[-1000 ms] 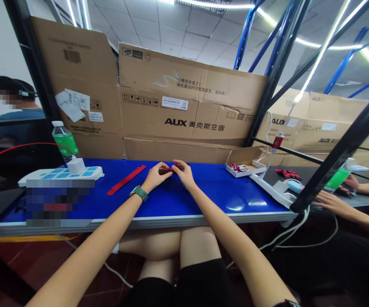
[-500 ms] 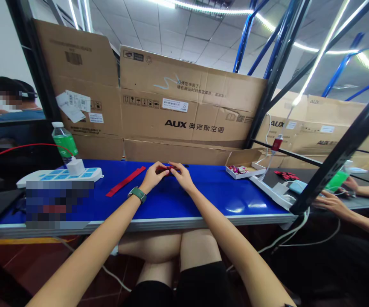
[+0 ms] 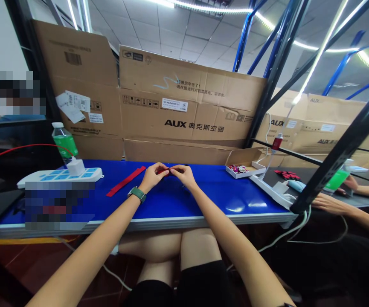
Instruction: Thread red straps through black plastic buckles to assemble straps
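Observation:
My left hand [image 3: 154, 175] pinches a small dark red piece [image 3: 168, 170] above the blue table; the piece is mostly hidden by fingers, but its colour resembles a red ribbon. My right hand [image 3: 184, 175] has thumb and index finger closed at the piece's right side, fingertips nearly meeting those of the left. Left of my left hand, a flat red ribbon strip [image 3: 126, 181] lies slantwise on the tabletop. A bit of something dark shows beside my right hand, too small to name.
A white power strip [image 3: 91, 175] with a plug and a green-labelled bottle [image 3: 64, 140] stand at the left. An open white box [image 3: 240, 172] of small pink items sits at the right. Cardboard [image 3: 184, 115] walls the back. A co-worker's hand [image 3: 329, 204] is beyond the rack post [image 3: 334, 162].
My right hand has shifted slightly right and its fingers have drawn into a tighter pinch. The left hand has barely moved. The co-worker's hand at right has moved a little.

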Tool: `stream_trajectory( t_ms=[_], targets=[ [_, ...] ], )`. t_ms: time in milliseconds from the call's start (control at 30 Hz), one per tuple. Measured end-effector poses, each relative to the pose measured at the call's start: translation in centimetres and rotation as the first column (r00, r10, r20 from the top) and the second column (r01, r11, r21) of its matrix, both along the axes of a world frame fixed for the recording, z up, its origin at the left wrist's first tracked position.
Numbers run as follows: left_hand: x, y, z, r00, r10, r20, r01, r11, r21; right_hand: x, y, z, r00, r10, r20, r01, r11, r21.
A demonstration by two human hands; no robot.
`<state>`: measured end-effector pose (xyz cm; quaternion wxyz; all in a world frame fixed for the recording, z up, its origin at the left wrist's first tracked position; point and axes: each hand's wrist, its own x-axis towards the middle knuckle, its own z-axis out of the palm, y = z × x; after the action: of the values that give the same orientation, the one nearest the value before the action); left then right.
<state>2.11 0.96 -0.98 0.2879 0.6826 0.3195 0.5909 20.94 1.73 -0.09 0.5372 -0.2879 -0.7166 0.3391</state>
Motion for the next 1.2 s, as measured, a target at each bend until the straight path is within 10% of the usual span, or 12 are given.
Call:
stream_trajectory(
  t_ms=[367, 533, 933, 1200],
  targets=[
    [-0.15, 0.06, -0.21, 1.000, 0.007, -0.027, -0.007, 1.000, -0.011, -0.10, 0.15, -0.42, 0.970, -0.209, 0.125, 0.189, 0.970, 0.153],
    [-0.20, 0.39, -0.35, 0.999, 0.040, -0.025, -0.040, 0.999, -0.015, -0.33, 0.68, -0.48, 1.000, -0.016, 0.013, 0.017, 1.000, -0.027],
    [-0.09, -0.43, 0.40, 0.961, -0.169, 0.221, 0.229, 0.932, -0.280, -0.13, -0.17, 0.11, 0.950, -0.019, -0.311, -0.098, 0.929, -0.357],
    [-0.16, -0.37, 0.22, 0.995, -0.015, -0.102, 0.013, 1.000, -0.012, -0.19, 0.13, -0.09, 0.945, -0.030, -0.324, -0.092, 0.930, -0.355]
  ],
)
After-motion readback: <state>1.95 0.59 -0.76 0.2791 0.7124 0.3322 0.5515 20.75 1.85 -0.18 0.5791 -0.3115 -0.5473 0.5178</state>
